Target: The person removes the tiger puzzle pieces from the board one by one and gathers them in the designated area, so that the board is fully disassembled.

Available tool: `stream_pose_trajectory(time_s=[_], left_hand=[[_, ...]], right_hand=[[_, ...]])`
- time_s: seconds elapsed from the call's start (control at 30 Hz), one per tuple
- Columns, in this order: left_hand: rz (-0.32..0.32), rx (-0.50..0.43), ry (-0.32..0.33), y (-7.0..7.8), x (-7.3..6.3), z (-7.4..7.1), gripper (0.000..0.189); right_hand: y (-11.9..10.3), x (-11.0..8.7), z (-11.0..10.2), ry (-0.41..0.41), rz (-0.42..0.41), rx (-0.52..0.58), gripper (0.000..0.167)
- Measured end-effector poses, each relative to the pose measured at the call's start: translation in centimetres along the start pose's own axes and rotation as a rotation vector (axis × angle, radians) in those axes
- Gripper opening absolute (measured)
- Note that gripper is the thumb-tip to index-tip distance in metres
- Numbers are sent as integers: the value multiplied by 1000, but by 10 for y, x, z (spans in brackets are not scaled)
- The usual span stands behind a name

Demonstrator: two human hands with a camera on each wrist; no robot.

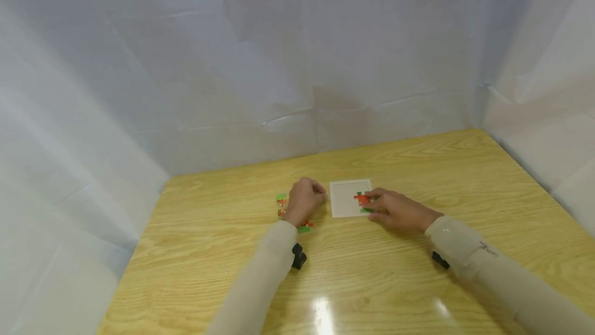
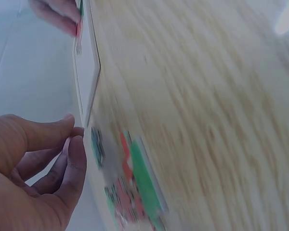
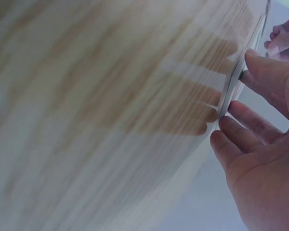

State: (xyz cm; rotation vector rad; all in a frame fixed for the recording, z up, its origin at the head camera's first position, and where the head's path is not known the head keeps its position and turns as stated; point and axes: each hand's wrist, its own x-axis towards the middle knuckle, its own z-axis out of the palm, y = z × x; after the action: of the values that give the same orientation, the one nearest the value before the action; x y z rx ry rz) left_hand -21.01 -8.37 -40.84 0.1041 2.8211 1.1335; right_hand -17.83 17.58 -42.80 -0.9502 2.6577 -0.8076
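Observation:
A shallow white square tray (image 1: 344, 200) lies on the table with red and green puzzle pieces (image 1: 361, 199) at its right side. My right hand (image 1: 397, 210) rests over that side; its extended fingers (image 3: 253, 127) touch the tray's edge and the pieces. Left of the tray hovers my left hand (image 1: 305, 200), thumb and fingertips (image 2: 77, 149) brought together. Whether a piece sits between them is hidden. Beneath and beside this hand lie several loose puzzle pieces (image 1: 304, 227), red and green, with a bluish piece (image 2: 97, 147) in the left wrist view.
The wood-grain table (image 1: 209, 232) extends to both sides. White sheeting (image 1: 260, 66) stands behind it and at the sides. Black wrist devices (image 1: 299, 256) sit under both cream sleeves (image 1: 265, 278).

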Motion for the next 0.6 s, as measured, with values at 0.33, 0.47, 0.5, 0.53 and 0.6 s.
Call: stream_pose_trajectory(time_s=[0.33,0.47,0.5,0.53,0.6], left_hand=[[53,23,-77,15,4,23,10],[53,35,-102,18,5,31,9],[53,40,-104,18,5,33,8],[56,41,-106,19,5,34,8],[62,45,-110,19,5,37,7]], right_hand=[[-6,5,4,-26,-30,-14,36],[-8,7,5,-33,-46,-22,34],[-9,7,6,-35,-43,-21,34],[-9,8,6,-36,-40,-19,34],[-9,8,6,-39,-33,-16,35]])
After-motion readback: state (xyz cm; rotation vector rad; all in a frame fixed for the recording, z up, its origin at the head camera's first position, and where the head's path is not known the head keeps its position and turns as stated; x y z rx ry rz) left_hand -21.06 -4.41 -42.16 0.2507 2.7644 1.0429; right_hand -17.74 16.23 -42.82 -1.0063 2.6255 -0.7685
